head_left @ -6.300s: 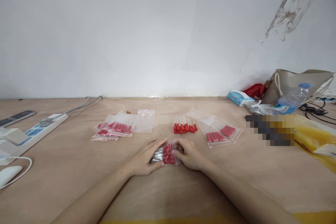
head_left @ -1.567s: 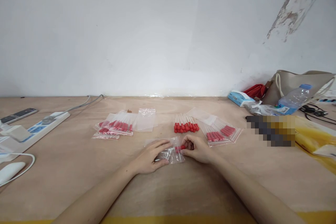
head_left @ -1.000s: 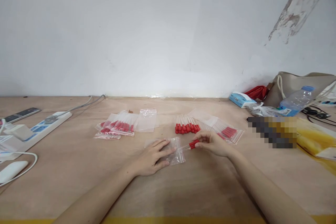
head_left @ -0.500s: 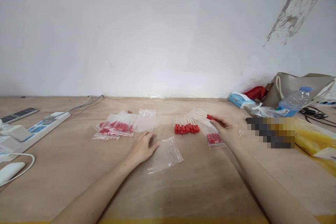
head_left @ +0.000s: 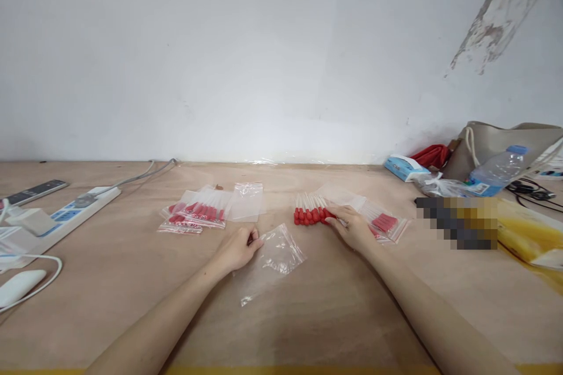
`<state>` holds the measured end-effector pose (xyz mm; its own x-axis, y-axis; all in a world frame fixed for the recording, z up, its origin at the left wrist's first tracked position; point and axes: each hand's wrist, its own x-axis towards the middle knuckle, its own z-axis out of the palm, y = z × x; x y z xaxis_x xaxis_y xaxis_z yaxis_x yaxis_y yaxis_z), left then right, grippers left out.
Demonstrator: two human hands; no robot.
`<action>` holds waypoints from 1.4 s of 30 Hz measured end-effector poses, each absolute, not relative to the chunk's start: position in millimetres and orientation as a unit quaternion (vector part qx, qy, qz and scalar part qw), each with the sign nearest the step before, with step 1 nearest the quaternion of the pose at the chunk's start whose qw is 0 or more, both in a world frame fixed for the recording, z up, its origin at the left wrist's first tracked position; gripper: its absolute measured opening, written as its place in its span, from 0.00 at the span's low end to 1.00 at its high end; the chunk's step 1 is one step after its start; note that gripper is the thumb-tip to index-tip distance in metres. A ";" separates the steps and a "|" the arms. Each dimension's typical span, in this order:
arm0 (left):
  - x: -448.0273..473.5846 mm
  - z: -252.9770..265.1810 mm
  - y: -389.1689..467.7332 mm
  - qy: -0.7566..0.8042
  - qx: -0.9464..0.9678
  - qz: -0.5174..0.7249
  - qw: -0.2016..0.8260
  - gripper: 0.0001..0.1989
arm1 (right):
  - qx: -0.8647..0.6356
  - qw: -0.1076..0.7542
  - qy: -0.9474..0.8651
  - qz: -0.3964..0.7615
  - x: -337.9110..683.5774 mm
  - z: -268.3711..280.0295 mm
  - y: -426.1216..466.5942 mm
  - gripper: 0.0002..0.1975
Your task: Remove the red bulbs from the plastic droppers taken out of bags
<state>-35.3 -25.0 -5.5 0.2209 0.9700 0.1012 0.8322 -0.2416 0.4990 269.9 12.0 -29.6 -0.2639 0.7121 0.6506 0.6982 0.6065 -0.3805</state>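
Thumb and fingers of my left hand [head_left: 240, 247] are closed at the left edge of a clear zip bag [head_left: 281, 252], which lies tilted on the table with no sticks visible inside. My right hand [head_left: 354, 228] has its fingers closed around red tips at the right end of a row of white sticks with red tips [head_left: 311, 215]. Its fingers partly hide the tips there. Just beyond that hand, flat zip bags [head_left: 386, 224] hold more red-tipped sticks. Left of centre lies a stack of filled bags [head_left: 197, 211], beside flat clear bags [head_left: 247, 202].
A power strip [head_left: 74, 217] with plugs and cables is at the left, near a phone-like device [head_left: 33, 192]. On the right are a blue box [head_left: 402, 168], a plastic bottle [head_left: 501, 170], a grey bag [head_left: 528, 135] and a yellow package [head_left: 523, 234]. A wall stands behind.
My right hand has released red-tipped sticks at the right-hand bags and moved left to the row. My left hand has closed on the clear bag, which has shifted and tilted.
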 end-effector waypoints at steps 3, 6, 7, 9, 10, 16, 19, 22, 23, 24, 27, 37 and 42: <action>-45.7 -9.5 -17.1 0.558 0.742 0.293 0.228 0.07 | -0.489 0.420 -0.764 0.019 276.1 -29.6 11.7 0.18; -58.6 -8.7 -0.9 0.553 0.683 0.394 0.270 0.10 | -0.556 0.428 -0.713 -0.015 291.4 -27.1 13.4 0.16; -62.4 -7.1 5.9 0.561 0.669 0.413 0.257 0.13 | -0.590 0.418 -0.690 -0.034 297.0 -26.0 14.1 0.15; -68.1 -3.3 20.8 0.592 0.672 0.406 0.182 0.15 | -0.656 0.375 -0.652 -0.061 306.0 -24.5 15.4 0.13; -69.9 -1.9 28.3 0.609 0.680 0.385 0.137 0.14 | -0.677 0.347 -0.646 -0.065 308.8 -24.1 15.8 0.13; -68.9 -6.4 56.6 0.642 0.711 0.287 0.000 0.14 | -0.676 0.214 -0.705 -0.027 308.1 -29.2 18.1 0.16; -64.1 -9.5 52.6 0.651 0.713 0.258 -0.036 0.11 | -0.685 0.169 -0.708 -0.017 307.1 -30.7 18.9 0.22; -58.1 -8.8 38.1 0.643 0.719 0.246 -0.099 0.12 | -0.693 0.141 -0.706 -0.039 305.8 -29.0 17.7 0.23; -56.0 -8.5 31.7 0.630 0.726 0.244 -0.129 0.12 | -0.694 0.135 -0.706 -0.053 304.8 -27.7 16.5 0.24; -53.9 -8.6 24.9 0.614 0.735 0.243 -0.157 0.13 | -0.694 0.131 -0.705 -0.069 303.5 -26.2 14.7 0.23; -48.2 -12.2 4.3 0.564 0.763 0.246 -0.197 0.13 | -0.696 0.127 -0.692 -0.145 298.2 -20.0 6.3 0.22; -46.1 -21.9 -12.6 0.530 0.785 0.284 -0.148 0.10 | -0.724 0.086 -0.652 -0.206 277.1 -6.4 -14.6 0.25; -47.3 -21.9 -12.3 0.529 0.786 0.292 -0.135 0.09 | -0.786 0.166 -0.589 -0.094 309.4 -6.8 -1.8 0.22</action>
<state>-47.3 -12.3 -21.9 0.2707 0.7516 0.6015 0.9092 -0.4050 0.0968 309.4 -1.8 -6.8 0.2892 0.8935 0.3436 0.9561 -0.2518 -0.1499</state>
